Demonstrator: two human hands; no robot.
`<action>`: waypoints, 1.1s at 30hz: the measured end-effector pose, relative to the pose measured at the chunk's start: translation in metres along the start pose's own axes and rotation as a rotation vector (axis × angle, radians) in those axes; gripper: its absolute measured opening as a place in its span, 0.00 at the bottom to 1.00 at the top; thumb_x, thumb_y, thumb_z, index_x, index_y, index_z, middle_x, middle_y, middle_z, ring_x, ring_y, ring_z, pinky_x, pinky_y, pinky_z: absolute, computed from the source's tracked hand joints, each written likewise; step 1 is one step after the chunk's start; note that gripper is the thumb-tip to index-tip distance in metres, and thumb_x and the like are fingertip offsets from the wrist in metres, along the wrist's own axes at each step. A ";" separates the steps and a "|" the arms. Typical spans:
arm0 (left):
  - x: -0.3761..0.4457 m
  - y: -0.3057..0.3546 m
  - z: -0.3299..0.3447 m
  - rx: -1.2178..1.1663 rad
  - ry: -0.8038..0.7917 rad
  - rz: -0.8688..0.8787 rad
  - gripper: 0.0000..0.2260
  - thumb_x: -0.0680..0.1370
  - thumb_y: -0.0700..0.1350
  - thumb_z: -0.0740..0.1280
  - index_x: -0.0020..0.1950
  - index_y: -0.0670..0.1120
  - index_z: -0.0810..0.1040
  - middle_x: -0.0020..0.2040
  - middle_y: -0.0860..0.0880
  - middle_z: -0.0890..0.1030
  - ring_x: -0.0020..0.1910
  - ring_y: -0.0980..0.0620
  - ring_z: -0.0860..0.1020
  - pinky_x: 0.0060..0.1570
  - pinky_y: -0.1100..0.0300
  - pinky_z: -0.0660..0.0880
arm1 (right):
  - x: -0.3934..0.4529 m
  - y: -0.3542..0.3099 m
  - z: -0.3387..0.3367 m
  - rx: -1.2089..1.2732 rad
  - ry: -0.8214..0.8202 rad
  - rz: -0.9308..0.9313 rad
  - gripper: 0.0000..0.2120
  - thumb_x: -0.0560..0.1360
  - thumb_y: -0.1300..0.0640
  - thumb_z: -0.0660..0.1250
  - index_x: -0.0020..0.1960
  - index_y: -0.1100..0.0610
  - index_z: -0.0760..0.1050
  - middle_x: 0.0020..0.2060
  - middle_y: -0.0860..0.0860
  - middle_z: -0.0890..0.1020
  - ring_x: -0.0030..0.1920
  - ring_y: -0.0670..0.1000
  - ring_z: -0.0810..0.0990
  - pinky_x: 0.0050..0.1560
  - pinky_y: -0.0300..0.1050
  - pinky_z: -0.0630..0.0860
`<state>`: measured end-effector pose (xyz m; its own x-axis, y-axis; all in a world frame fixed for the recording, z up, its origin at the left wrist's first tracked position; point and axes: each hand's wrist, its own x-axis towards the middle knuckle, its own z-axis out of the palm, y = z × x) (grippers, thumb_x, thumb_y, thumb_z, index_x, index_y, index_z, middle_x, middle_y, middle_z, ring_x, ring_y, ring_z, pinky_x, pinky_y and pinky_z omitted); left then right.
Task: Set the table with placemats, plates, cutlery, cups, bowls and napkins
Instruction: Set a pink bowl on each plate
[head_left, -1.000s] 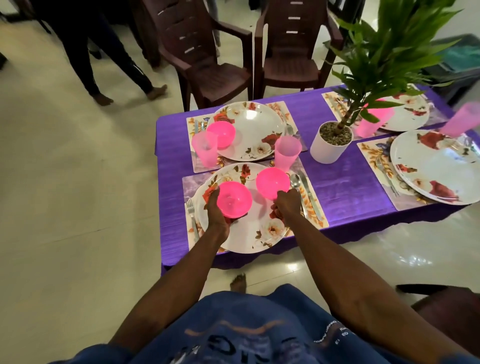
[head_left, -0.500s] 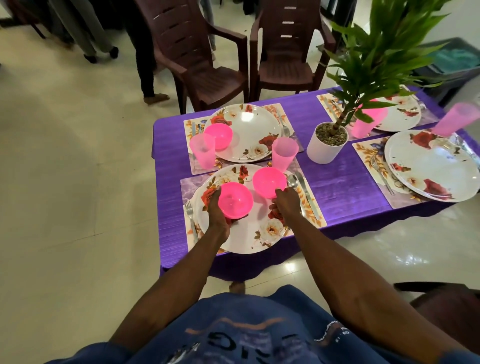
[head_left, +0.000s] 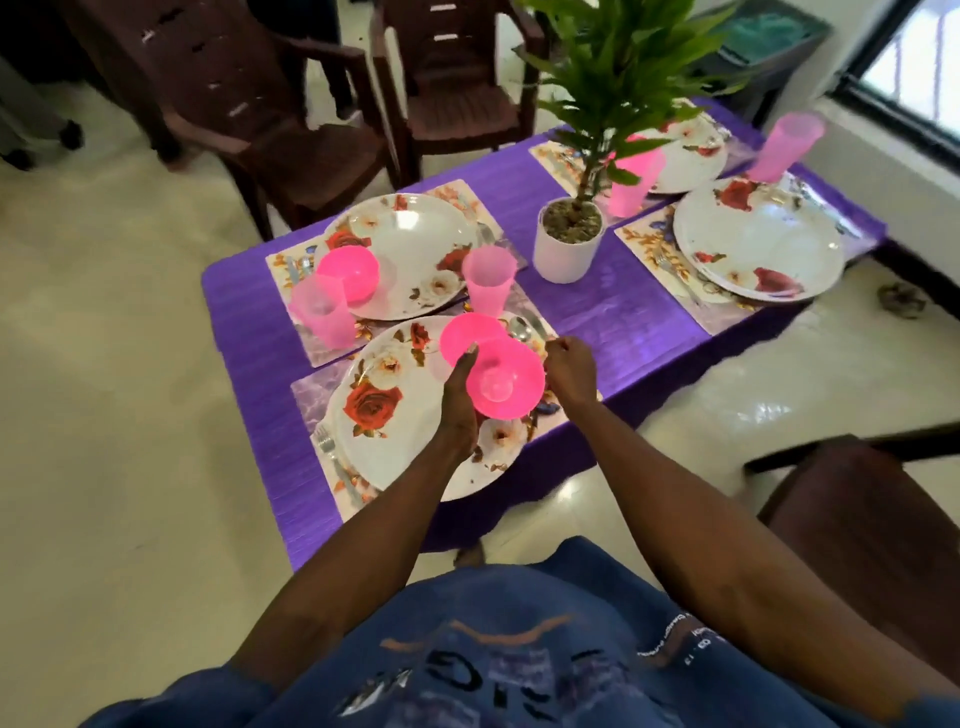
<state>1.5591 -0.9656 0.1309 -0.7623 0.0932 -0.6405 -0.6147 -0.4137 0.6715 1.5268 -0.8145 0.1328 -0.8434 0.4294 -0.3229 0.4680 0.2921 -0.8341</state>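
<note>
Holding a pink bowl (head_left: 505, 383) up over the near plate (head_left: 410, 410), the left hand (head_left: 460, 402) cups it from the side with fingers curled round its edge. I think the bowl is lifted so it can go to a place that has none. A second pink bowl (head_left: 467, 335) sits on the plate just behind it. The right hand (head_left: 570, 366) is loosely curled with nothing in it, near the spoon (head_left: 519, 328) at the plate's right side.

The bowls and cups look like thin, smooth plastic you can partly see through. The bowls are round and deep. The cup (head_left: 488, 280) behind the plate is tall and gets wider at the top. The plates are big, round, shiny and white with red roses. Each plate lies on a flat, flowery mat (head_left: 311, 400) so it stays off the cloth. The desk (head_left: 623, 312) has a purple cloth with fine lines. A fork (head_left: 330, 452) lies left of the near plate, where a fork goes. The far right plate (head_left: 758, 244) has no bowl yet, so the job seems about half done. I see no napkins
</note>
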 end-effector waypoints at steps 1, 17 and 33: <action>0.004 -0.004 0.011 0.019 -0.034 -0.005 0.25 0.71 0.63 0.70 0.61 0.49 0.77 0.60 0.43 0.80 0.62 0.41 0.77 0.62 0.42 0.74 | 0.004 0.004 -0.012 0.011 0.035 0.017 0.11 0.76 0.59 0.58 0.36 0.60 0.71 0.31 0.53 0.74 0.36 0.54 0.73 0.37 0.51 0.69; 0.073 -0.069 0.247 0.231 0.080 0.217 0.11 0.81 0.57 0.61 0.57 0.53 0.76 0.61 0.43 0.77 0.57 0.39 0.78 0.33 0.53 0.76 | 0.112 0.072 -0.216 0.164 0.221 0.109 0.18 0.80 0.53 0.56 0.46 0.61 0.81 0.44 0.56 0.83 0.47 0.58 0.81 0.47 0.52 0.74; 0.130 -0.097 0.433 0.332 0.089 0.209 0.12 0.80 0.52 0.65 0.60 0.48 0.76 0.57 0.47 0.78 0.53 0.46 0.77 0.51 0.43 0.80 | 0.217 0.086 -0.346 0.027 -0.023 -0.086 0.20 0.79 0.54 0.61 0.70 0.57 0.70 0.61 0.55 0.79 0.59 0.56 0.77 0.55 0.46 0.73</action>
<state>1.4319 -0.5211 0.1443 -0.8662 -0.0472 -0.4975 -0.4916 -0.0991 0.8652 1.4756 -0.4005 0.1454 -0.8860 0.3842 -0.2595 0.3868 0.3040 -0.8706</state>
